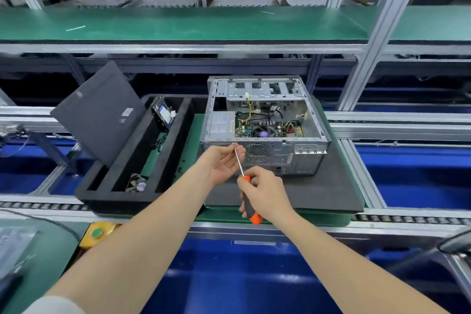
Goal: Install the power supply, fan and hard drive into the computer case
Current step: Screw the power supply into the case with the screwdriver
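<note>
An open grey computer case (300, 158) lies on a dark mat, rear panel toward me. The power supply (221, 123) sits inside at its left rear corner. My right hand (265, 194) grips the orange and grey handle of a screwdriver (239, 160), whose tip meets the top left of the rear panel. My left hand (224, 163) pinches the shaft near the tip with thumb and fingertips. A hard drive (163, 115) leans in the far end of a black foam tray (119, 196). A fan (136, 182) lies in the tray's near end.
The case's dark side panel (99, 112) leans against the tray's left side. A yellow box with a green button (98, 233) sits at the bench's near left edge. Roller rails (407, 219) run along the conveyor, with a green shelf (204, 23) above.
</note>
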Demonstrator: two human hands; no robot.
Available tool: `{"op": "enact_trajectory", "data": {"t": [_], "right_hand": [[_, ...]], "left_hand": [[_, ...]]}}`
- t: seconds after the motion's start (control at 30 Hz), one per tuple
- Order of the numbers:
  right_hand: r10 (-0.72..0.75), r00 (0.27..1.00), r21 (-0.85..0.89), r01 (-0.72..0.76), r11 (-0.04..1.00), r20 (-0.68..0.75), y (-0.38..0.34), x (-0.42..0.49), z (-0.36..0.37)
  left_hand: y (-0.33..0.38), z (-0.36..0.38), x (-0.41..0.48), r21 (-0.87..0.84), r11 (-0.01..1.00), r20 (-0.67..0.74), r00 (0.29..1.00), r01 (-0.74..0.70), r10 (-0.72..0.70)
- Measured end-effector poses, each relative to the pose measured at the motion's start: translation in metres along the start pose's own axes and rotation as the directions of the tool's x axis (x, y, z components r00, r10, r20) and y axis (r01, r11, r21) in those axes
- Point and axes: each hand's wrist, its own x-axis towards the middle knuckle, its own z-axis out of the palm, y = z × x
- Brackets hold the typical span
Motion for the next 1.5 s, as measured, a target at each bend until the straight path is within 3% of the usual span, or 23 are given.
{"op": "enact_trajectory", "data": {"t": [0.43,0.73,1.17,1.37,1.5], "right_hand": [[0.060,0.986,0.009,-0.060,0.998,-0.152,0.001,-0.001,0.035],[0.061,0.974,0.015,-0.059,0.998,-0.220,-0.001,-0.001,0.044],[0.005,0.938,-0.116,-0.048,0.992,-0.347,-0.001,0.001,0.058],[0.239,0.957,0.305,-0.181,0.935,-0.166,-0.001,-0.001,0.057],[0.357,0.922,0.454,-0.257,0.853,-0.150,-0.001,-0.003,0.060]], "left_hand": [[0.009,-0.018,0.006,0.026,0.997,0.060,0.995,0.073,-0.074],[0.013,-0.023,0.013,0.102,0.994,0.066,0.997,0.042,-0.049],[0.014,-0.019,0.014,0.206,0.979,0.064,0.998,0.004,-0.018],[0.013,-0.023,0.012,0.300,0.953,0.111,0.991,0.036,-0.072],[0.008,-0.023,0.017,0.278,0.960,0.078,0.997,-0.033,0.011]]}}
